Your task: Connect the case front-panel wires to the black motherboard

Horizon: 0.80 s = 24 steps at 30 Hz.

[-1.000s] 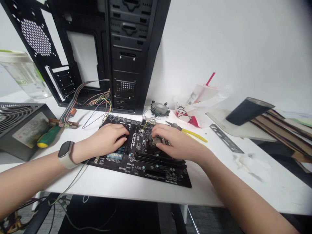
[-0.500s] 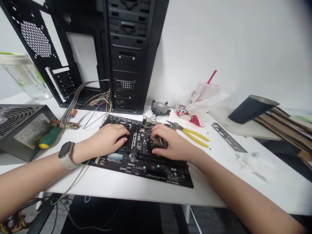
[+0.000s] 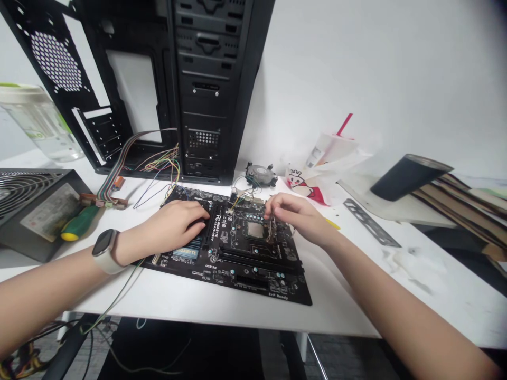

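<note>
So, case [image 3: 206, 111] upright, motherboard [image 3: 224, 240] outside it, lying flat in front. Left hand [image 3: 180, 224] rests palm-down on the board, fingers loose, unclenched; right hand [image 3: 295, 216] bent-fingered over its right part, grip can't tell. Cooler fan [image 3: 261, 176] off-board, behind; processor [image 3: 254, 229] apparently seated, uncovered, latching unclear.

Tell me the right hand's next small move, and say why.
I'd probably have the right hand lightly touch the edges of the chip to check how it sits: the chip's top is uncovered, this hand is curled just beside it, and the left hand rests on the motherboard, which could steady it.
</note>
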Each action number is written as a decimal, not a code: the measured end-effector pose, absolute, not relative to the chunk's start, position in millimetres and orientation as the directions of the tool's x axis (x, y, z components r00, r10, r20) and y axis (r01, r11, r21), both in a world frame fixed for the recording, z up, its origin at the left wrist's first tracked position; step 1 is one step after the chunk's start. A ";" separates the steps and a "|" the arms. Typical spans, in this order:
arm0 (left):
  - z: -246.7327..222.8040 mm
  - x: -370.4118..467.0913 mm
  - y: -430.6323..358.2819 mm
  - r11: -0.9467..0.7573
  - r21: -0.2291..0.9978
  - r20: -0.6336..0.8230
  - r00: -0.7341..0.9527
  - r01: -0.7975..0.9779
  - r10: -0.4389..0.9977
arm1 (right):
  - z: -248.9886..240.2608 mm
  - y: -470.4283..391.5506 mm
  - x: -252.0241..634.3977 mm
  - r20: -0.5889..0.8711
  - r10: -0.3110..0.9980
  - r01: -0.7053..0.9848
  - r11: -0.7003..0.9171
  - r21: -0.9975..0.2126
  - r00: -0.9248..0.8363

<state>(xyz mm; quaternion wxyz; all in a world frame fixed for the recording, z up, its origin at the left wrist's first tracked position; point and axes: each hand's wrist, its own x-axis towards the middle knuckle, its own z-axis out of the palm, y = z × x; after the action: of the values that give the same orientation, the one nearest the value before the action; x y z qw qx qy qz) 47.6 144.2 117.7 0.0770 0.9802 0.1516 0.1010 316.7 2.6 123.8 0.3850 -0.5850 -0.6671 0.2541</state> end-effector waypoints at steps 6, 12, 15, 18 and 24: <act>116.6 46.4 144.4 -0.944 0.170 0.179 0.934 0.281 0.310 | 130.2 4.4 334.8 0.082 0.996 0.445 0.093 -0.890 -0.045; 114.6 46.6 146.4 -0.945 0.173 0.185 0.934 0.277 0.307 | 131.9 0.9 347.0 -0.065 0.997 0.463 -0.034 -0.886 -0.051; 114.6 46.4 146.7 -0.945 0.173 0.184 0.933 0.277 0.308 | 132.7 0.9 343.6 -0.072 0.997 0.472 -0.060 -0.880 -0.008; 114.9 46.0 146.2 -0.944 0.177 0.182 0.934 0.277 0.308 | 135.7 -0.4 341.2 -0.064 0.997 0.479 -0.073 -0.875 0.035; 113.5 46.5 147.2 -0.949 0.170 0.199 0.934 0.266 0.297 | 132.3 -0.2 342.8 -0.003 0.998 0.426 -0.032 -0.904 0.067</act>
<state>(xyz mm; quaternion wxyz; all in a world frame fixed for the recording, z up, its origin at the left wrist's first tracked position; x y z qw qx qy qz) 46.5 147.2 113.5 0.0705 0.9808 0.1434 0.1117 342.8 -0.2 132.3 0.3901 -0.6176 -0.5762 0.3665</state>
